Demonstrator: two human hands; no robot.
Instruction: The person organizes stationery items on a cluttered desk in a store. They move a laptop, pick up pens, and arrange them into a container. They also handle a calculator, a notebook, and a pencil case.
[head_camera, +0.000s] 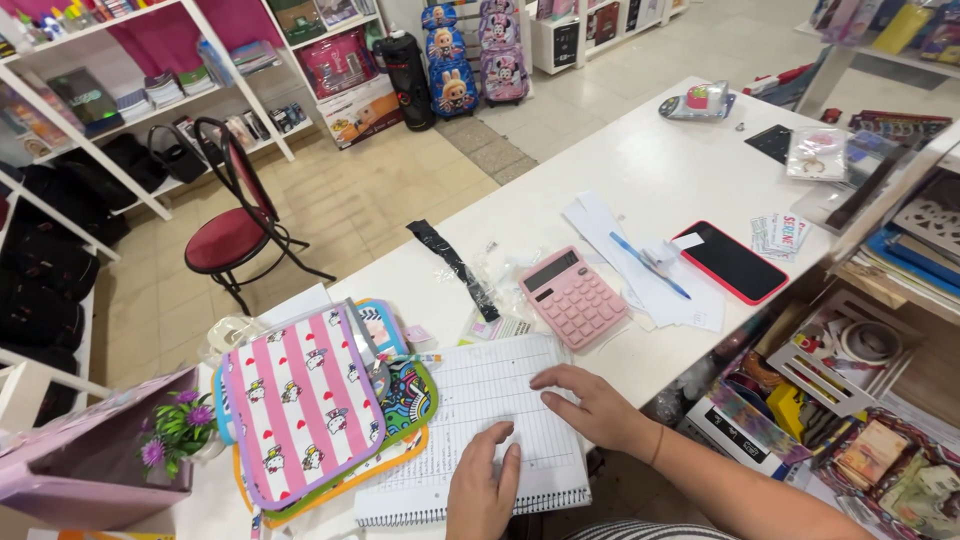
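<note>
We've got the pouches (300, 400) stacked on the notebook's (490, 420) left edge, left hand (483, 492) and right hand (597, 403) both open, flat on the page, so any shove probably slides them, or bumps the calculator (572, 296).

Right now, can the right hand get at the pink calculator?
Probably yes: the right hand rests on the notebook, and the pink calculator lies just beyond it with nothing between.

head view only; looks steeply down, close over white counter (660, 170); shop floor beyond
</note>
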